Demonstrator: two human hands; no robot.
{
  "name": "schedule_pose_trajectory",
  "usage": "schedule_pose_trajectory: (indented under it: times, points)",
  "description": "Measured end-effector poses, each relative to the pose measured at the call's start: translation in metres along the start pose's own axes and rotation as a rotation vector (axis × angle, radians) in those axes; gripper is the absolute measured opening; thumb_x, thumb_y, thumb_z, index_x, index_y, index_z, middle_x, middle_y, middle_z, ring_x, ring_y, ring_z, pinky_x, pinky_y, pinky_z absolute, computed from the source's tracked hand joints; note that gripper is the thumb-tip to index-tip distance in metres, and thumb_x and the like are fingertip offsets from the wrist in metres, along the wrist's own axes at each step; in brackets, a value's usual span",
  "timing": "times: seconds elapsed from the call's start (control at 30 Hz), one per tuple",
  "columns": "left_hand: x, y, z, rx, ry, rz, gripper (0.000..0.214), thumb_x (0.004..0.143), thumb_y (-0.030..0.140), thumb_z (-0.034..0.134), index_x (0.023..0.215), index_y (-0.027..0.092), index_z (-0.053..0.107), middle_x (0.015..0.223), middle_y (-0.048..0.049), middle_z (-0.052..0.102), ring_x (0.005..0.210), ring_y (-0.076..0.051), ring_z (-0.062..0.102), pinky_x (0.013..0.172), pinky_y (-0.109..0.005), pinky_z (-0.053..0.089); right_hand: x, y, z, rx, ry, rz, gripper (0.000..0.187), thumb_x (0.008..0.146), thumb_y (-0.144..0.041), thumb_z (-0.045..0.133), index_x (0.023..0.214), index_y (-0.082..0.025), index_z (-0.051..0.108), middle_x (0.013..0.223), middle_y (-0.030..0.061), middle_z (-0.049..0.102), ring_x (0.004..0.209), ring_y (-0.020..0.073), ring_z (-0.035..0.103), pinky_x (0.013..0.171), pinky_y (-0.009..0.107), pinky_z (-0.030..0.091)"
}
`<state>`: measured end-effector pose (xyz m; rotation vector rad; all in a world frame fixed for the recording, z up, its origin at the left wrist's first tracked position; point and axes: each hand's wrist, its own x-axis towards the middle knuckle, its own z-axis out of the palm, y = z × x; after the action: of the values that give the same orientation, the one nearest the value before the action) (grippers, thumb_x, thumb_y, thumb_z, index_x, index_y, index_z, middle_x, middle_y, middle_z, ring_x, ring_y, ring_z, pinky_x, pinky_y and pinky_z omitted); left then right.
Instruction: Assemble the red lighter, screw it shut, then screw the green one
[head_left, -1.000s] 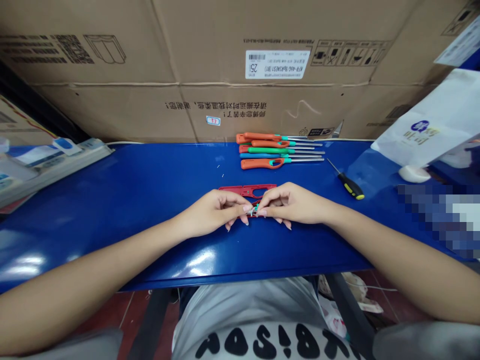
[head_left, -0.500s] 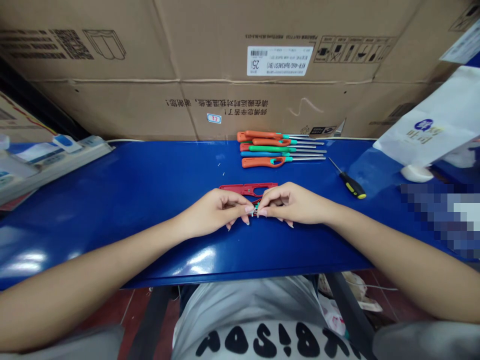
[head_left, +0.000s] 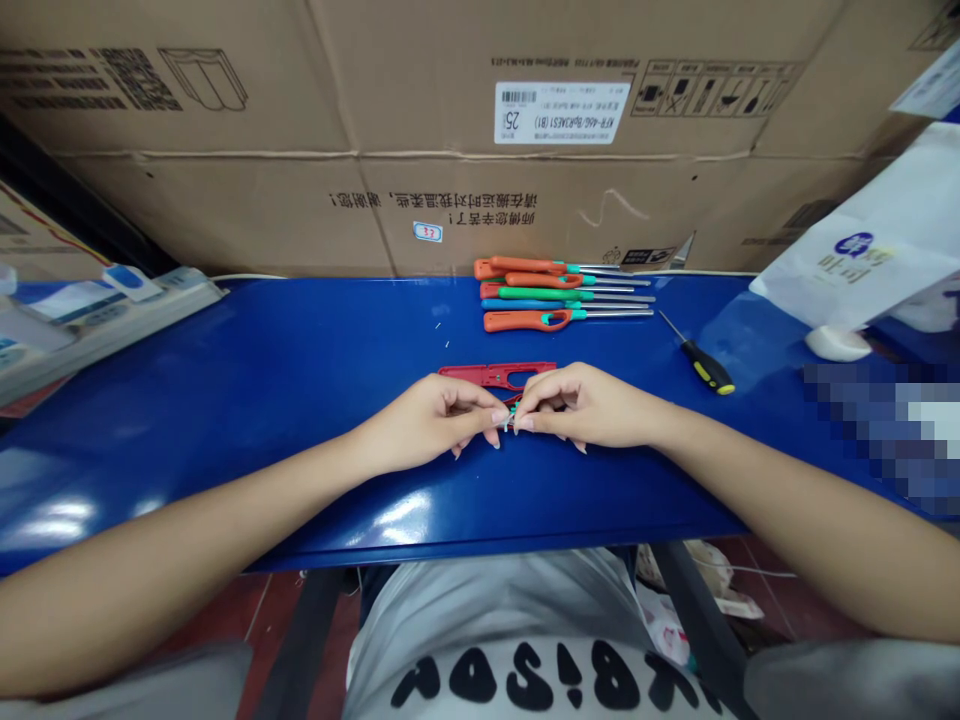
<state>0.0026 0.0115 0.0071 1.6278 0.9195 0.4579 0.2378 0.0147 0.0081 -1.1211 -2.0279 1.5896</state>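
My left hand (head_left: 442, 418) and my right hand (head_left: 581, 405) meet at the middle of the blue table, fingertips nearly touching. Both are closed in a pinch on small pale and teal lighter parts (head_left: 508, 422), too small to make out fully. Just behind the fingers lies a red lighter casing half (head_left: 480, 375), its trigger loop partly covered by my right hand. More red plastic shows between the hands, mostly hidden by the fingers.
Several long-necked lighters (head_left: 529, 321) lie in a row near the cardboard box (head_left: 442, 120). To the right are a black and yellow screwdriver (head_left: 705, 365) and a white bag (head_left: 862, 240). A power strip (head_left: 172, 300) stands at the left.
The view has tilted very slightly. Both hands keep the same pinch at the same place, and nothing else has visibly moved.
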Motion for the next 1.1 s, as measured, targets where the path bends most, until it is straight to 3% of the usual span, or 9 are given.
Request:
schedule_pose_trajectory:
  times: [1.1]
  points:
    - [-0.0022,0.0007,0.006,0.045,0.063,-0.02,0.033,0.092,0.04,0.064,0.085,0.012,0.079,0.077,-0.0077,0.077,0.046,-0.007,0.048,0.044,-0.018,0.04,0.0008,-0.0002,0.003,0.001,0.043,-0.001,0.034,0.082,-0.048,0.075,0.088,-0.014,0.076,0.075,0.0001,0.062,0.05,0.006,0.052,0.039,0.019,0.05]
